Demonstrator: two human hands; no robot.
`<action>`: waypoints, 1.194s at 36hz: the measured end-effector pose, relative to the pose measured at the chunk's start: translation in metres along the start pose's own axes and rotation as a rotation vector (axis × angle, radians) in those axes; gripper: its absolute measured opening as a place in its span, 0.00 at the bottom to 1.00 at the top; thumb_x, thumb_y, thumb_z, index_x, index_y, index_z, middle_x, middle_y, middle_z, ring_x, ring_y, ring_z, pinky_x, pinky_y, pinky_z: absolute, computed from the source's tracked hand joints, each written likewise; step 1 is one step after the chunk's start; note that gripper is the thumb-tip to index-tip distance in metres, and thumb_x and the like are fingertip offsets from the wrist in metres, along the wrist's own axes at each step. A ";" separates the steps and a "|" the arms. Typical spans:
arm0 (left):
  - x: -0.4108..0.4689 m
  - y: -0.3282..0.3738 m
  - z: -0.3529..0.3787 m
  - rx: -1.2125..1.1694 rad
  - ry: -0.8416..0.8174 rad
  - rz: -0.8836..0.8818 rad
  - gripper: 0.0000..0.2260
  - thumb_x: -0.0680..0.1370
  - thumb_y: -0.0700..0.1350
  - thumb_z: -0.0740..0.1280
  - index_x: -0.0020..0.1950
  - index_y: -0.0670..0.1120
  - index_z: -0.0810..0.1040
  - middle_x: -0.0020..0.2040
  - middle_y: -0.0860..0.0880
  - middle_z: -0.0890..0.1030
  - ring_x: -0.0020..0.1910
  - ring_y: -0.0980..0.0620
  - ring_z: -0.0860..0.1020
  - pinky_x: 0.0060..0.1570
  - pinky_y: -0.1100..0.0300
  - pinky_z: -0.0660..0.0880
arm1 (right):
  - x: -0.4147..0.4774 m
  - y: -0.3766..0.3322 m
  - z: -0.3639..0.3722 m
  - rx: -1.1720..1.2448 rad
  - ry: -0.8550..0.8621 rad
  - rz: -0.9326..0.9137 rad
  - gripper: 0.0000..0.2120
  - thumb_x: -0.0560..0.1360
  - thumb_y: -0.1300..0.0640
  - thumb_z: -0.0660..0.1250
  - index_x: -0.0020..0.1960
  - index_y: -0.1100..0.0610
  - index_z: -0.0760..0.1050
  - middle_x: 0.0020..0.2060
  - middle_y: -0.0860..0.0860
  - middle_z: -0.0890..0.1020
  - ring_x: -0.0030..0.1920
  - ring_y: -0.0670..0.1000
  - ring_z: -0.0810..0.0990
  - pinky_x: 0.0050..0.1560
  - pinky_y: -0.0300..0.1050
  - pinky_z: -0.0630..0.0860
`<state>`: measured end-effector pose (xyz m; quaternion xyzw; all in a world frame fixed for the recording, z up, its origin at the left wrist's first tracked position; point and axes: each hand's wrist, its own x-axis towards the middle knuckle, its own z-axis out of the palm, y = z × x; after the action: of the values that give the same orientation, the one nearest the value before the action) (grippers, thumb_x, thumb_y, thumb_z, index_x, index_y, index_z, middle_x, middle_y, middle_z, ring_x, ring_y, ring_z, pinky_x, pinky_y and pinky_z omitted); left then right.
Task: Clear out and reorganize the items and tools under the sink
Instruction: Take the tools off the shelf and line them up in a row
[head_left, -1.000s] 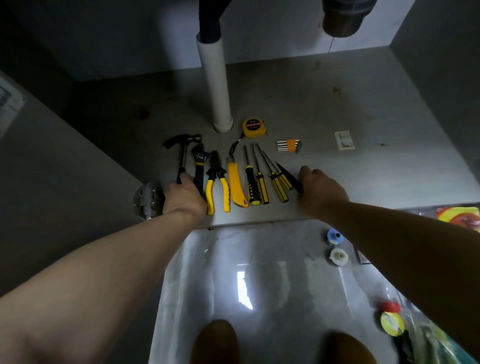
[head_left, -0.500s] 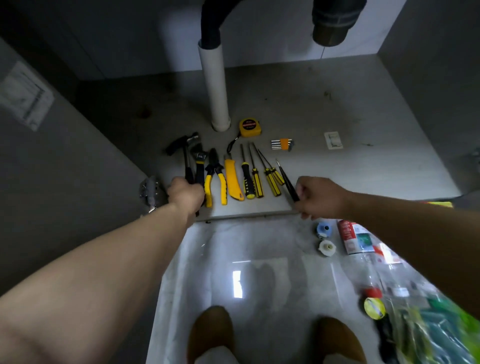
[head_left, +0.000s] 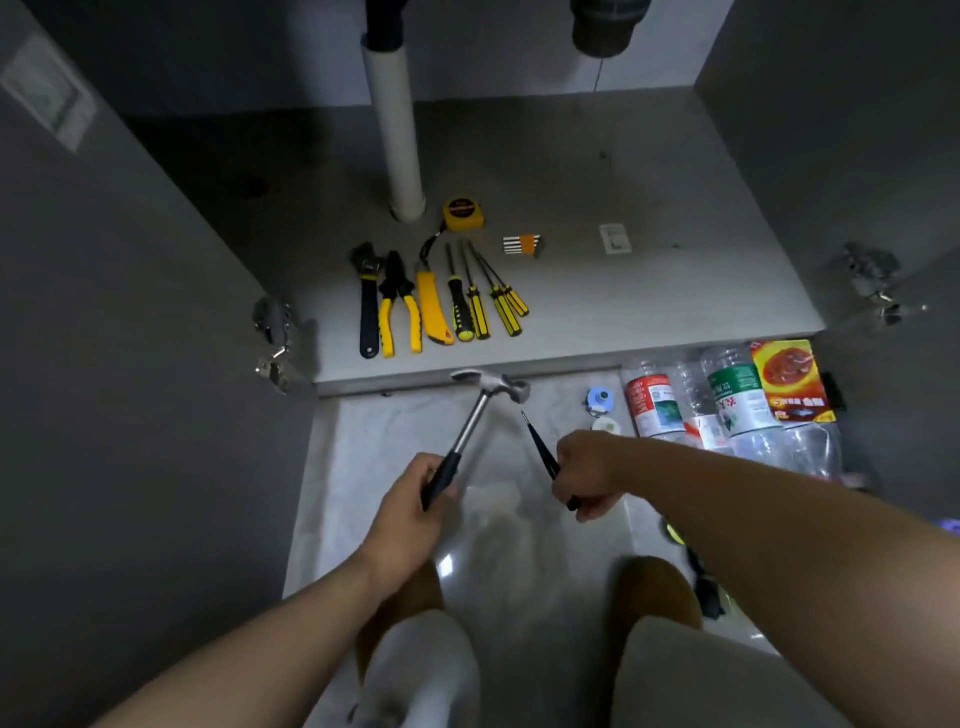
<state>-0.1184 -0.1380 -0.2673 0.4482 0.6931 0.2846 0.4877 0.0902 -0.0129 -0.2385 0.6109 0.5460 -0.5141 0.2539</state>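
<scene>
The person's bent knees (head_left: 410, 597) in pale shorts sit at the near edge, above a glossy pale tiled floor (head_left: 519, 530). Just beyond them, the left hand (head_left: 410, 501) has its fingers wrapped around the black grip of a steel claw hammer (head_left: 470, 423). The hammer is held in the air, its head pointing far and slightly right, just short of the cabinet's front edge.

To the right, the right hand (head_left: 587, 473) has its fingers closed around a slim black pointed tool (head_left: 538, 441). Its tip angles far and left, close to the hammer head but apart from it.

On the floor to the right lie clear plastic bottles (head_left: 737, 395) with red and green labels, a red and yellow box (head_left: 789, 379) and a small blue roll (head_left: 600, 397).

Farther on, the grey cabinet floor (head_left: 649, 312) under the sink carries a neat row of tools. From left to right they are:
- a black adjustable wrench (head_left: 368, 301)
- yellow-handled pliers (head_left: 397, 306)
- a yellow utility knife (head_left: 431, 306)
- four black-and-yellow screwdrivers (head_left: 478, 312)

Beyond the row sit a round yellow tape measure (head_left: 462, 213), a set of hex keys in an orange holder (head_left: 522, 244) and a small white card (head_left: 614, 238). Farthest, a white plastic drain pipe (head_left: 397, 135) rises from the cabinet floor.
</scene>
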 end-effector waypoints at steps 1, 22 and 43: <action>0.000 -0.004 0.004 0.018 -0.028 -0.028 0.03 0.82 0.41 0.66 0.55 0.44 0.76 0.47 0.40 0.80 0.45 0.44 0.78 0.44 0.61 0.74 | 0.004 0.003 0.008 0.010 0.011 0.022 0.06 0.73 0.63 0.69 0.47 0.66 0.77 0.39 0.62 0.84 0.29 0.54 0.84 0.30 0.43 0.81; 0.062 -0.042 0.058 0.002 -0.137 -0.303 0.04 0.80 0.41 0.66 0.54 0.43 0.77 0.50 0.43 0.82 0.47 0.51 0.81 0.46 0.60 0.80 | 0.079 0.019 0.060 0.051 0.318 0.105 0.17 0.75 0.59 0.69 0.62 0.58 0.71 0.57 0.57 0.77 0.57 0.57 0.80 0.56 0.46 0.79; 0.103 0.017 -0.014 0.210 0.450 0.295 0.06 0.83 0.40 0.60 0.56 0.49 0.74 0.53 0.51 0.73 0.48 0.55 0.75 0.46 0.58 0.77 | 0.050 -0.046 -0.016 0.187 0.804 -0.423 0.07 0.82 0.58 0.59 0.47 0.58 0.73 0.42 0.55 0.78 0.42 0.52 0.78 0.39 0.41 0.73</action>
<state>-0.1386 -0.0373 -0.2918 0.5178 0.7369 0.3714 0.2256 0.0472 0.0339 -0.2674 0.6571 0.6650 -0.3241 -0.1446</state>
